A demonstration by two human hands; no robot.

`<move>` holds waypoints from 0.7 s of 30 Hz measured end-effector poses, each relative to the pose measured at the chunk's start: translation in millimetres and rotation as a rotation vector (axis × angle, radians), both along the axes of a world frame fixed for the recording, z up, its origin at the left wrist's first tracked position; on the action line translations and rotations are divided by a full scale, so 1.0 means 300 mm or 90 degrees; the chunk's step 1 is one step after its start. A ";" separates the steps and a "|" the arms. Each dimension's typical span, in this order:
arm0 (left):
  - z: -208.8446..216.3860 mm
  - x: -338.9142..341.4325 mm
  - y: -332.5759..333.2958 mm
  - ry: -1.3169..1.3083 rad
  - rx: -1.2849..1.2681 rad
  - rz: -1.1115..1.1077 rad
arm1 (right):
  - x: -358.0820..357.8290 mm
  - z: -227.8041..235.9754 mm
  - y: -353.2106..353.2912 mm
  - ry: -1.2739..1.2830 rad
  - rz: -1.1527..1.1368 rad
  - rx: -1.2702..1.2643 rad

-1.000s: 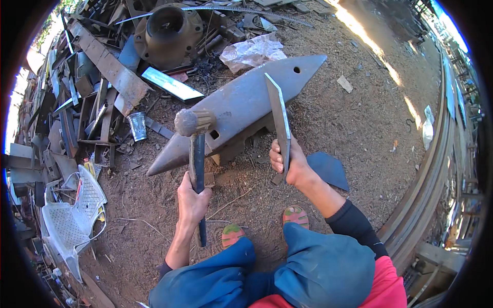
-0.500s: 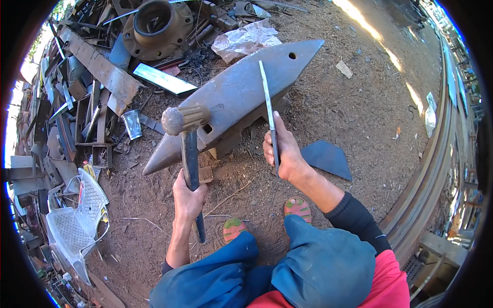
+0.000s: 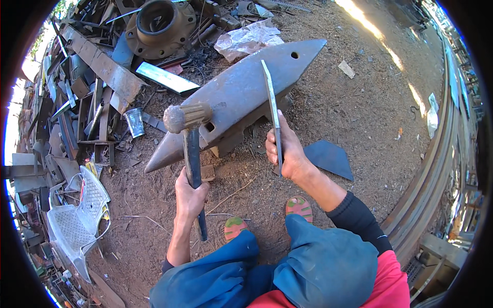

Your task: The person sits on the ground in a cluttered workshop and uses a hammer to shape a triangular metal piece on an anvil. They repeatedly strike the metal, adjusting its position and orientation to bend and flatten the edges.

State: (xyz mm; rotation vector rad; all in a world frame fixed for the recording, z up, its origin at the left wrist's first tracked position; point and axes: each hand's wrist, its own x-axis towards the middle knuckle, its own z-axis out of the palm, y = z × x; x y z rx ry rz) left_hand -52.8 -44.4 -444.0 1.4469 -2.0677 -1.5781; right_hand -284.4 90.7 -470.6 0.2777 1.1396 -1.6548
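Observation:
My left hand [image 3: 190, 199] is wrapped round the dark handle of a ball-peen hammer [image 3: 193, 159]. The hammer's rusty head shows over the near left part of a steel anvil [image 3: 233, 92]; whether it touches the metal I cannot tell. In my right hand [image 3: 287, 146], fingers closed, is a narrow flat metal bar [image 3: 270, 95] with a slightly bent tip. Its far end lies over the anvil's top face, near the middle. The anvil slants from lower left to upper right, with a round hole near its far tip and a square one near the hammer.
Scrap metal [image 3: 92, 102] is heaped along the left, with a flanged hub [image 3: 159, 31] at the back. A plastic cup [image 3: 134, 123] and broken white plastic chair [image 3: 77, 220] lie nearer. A dark steel plate [image 3: 328, 159] rests on the dirt; long bars [image 3: 436, 169] run down the right.
The whole scene sits slightly farther right in the picture. Both hands keep their grips, and the hammer and bar stay in nearly the same places over the anvil.

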 end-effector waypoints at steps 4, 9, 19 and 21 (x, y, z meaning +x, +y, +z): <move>-0.001 0.003 -0.003 -0.013 -0.011 -0.005 | -0.003 0.002 0.003 0.005 0.003 0.000; -0.016 0.012 -0.007 -0.006 -0.029 -0.014 | -0.002 -0.007 -0.004 -0.023 -0.012 -0.009; 0.004 0.000 -0.001 -0.023 -0.013 -0.006 | -0.036 -0.081 0.054 -0.206 0.073 -0.284; -0.016 0.008 -0.006 -0.004 -0.038 -0.018 | -0.040 -0.080 0.056 -0.292 0.079 -0.385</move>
